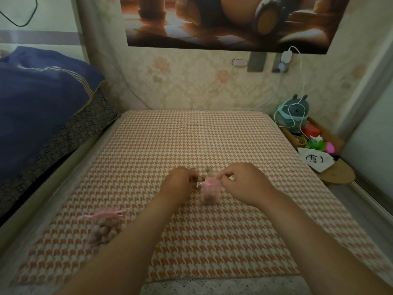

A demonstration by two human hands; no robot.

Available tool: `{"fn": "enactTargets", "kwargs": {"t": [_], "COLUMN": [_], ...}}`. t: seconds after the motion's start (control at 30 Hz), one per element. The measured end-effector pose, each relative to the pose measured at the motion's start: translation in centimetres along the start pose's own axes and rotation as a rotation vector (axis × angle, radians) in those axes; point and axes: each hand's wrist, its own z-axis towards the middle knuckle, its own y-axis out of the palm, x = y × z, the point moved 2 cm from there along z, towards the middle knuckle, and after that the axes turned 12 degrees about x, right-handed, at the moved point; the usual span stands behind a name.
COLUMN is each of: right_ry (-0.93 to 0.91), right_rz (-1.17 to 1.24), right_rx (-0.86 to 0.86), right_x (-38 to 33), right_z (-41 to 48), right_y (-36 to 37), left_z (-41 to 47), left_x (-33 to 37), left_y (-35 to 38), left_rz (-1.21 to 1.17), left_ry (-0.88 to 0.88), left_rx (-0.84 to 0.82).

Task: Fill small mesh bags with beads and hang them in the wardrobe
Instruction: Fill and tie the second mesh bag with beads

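Centrally, we see the right hand (240, 184) pinching the mouth of a pink mesh bag (209, 192) that rests part-filled on the bed (212, 241). The left hand (179, 180) curls over loose brown beads (205, 172), and whether it grips any we cannot tell. A second bag (105, 227), lumpy with beads, lies blurred at near left. We note orange-and-white houndstooth fabric, lace trim (223, 286) along the near edge, floral wallpaper (191, 81) beyond and a navy quilt (42, 99) at left.

Beads (206, 171) partly behind left hand (180, 181)

mesh bags (209, 191) (104, 227): 2 | hands (179, 183) (244, 182): 2 | plush toy (294, 116): 1 | poster (229, 20): 1
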Motion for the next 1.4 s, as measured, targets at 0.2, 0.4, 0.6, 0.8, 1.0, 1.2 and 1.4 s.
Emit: {"fn": "enactTargets", "kwargs": {"t": [0.2,0.4,0.6,0.8,1.0,1.2,1.4], "right_ry": [0.001,-0.028,-0.042,-0.056,-0.062,-0.075,-0.046], "right_rz": [0.020,0.010,-0.004,0.010,0.022,0.173,0.149], "right_rx": [-0.007,0.006,-0.006,-0.005,-0.003,0.059,0.074], "right_x": [0.4,0.1,-0.4,-0.8,-0.5,-0.8,-0.4], "right_z": [0.2,0.3,0.2,-0.2,0.0,0.4,1.1], "right_y": [0.3,0.7,0.7,0.6,0.8,1.2,3.2], "left_z": [0.4,1.2,-0.4,-0.7,-0.8,-0.6,-0.9], "left_x": [-1.0,1.8,4.2,3.6,3.6,2.3,0.8], "left_y": [0.4,-3.6,-4.9,-4.5,-4.9,-5.9,-7.5], "left_rz": [-0.122,-0.405,-0.331,-0.234,-0.181,-0.208,-0.186], "left_ry": [-0.096,-0.125,0.042,0.019,-0.026,-0.132,-0.168], "left_rx": [0.071,0.210,0.069,-0.051,-0.092,-0.007,0.021]}}
